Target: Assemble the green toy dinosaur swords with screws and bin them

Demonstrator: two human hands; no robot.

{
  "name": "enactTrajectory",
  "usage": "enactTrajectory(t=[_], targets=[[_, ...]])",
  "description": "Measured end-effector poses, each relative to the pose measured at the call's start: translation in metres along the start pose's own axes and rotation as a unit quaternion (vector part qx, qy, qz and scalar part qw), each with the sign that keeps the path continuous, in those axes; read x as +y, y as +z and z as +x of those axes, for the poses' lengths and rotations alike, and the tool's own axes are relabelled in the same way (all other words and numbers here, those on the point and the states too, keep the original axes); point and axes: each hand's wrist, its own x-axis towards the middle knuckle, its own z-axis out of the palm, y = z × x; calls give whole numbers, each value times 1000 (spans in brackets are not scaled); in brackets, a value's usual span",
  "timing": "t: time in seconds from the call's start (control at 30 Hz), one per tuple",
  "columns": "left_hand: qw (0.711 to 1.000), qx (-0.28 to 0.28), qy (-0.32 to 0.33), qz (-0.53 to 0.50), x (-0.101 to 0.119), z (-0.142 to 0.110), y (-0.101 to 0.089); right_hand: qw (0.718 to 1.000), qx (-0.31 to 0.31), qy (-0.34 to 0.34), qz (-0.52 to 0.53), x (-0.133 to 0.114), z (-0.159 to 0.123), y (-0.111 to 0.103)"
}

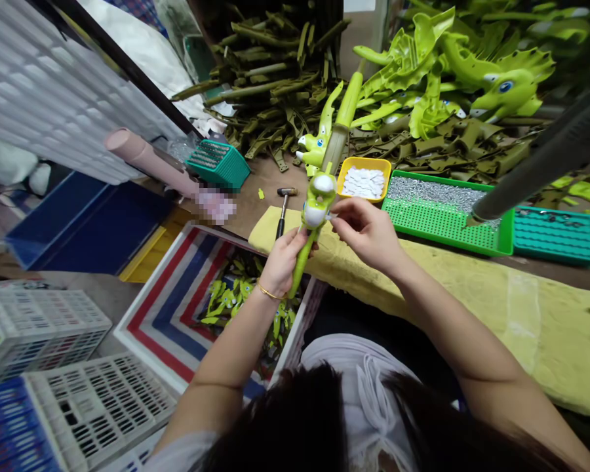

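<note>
My left hand grips the handle of a lime-green plastic toy, which has a white rounded part at its head end. My right hand reaches across, its fingertips pinched against that white part. Whatever lies between them is too small to make out. A small hammer with a black handle lies just beyond my left hand on a yellow padded cloth. A yellow tray of white pieces and a green pegboard tray of silver studs stand past my right hand.
Heaps of olive-green and lime-green plastic parts rise at the back. A teal tray sits at the right, under a dark pole. A striped box of green parts is below my hands, beside white crates.
</note>
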Motion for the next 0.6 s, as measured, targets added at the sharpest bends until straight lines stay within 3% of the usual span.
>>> enactTrajectory(t=[0.2, 0.33, 0.4, 0.43, 0.5, 0.57, 0.6], targets=[[998, -10, -45, -47, -16, -4, -16, 994, -105, -26, -19, -8, 7, 11], [996, 31, -47, -76, -29, -24, -63, 987, -155, 41, 28, -1, 25, 37], [995, 77, -24, -54, -33, -40, -94, 983, -165, 65, -52, 10, 41, 61], [994, 106, -11, -38, -35, -49, -109, 971, -189, 65, -128, 17, 48, 76], [987, 160, 9, -6, -38, -67, -134, 921, -261, 53, -285, 28, 60, 109], [980, 198, 19, 20, -41, -81, -152, 873, -308, 50, -375, 35, 65, 137], [977, 211, 22, 31, -43, -87, -159, 863, -312, 55, -394, 36, 65, 147]])
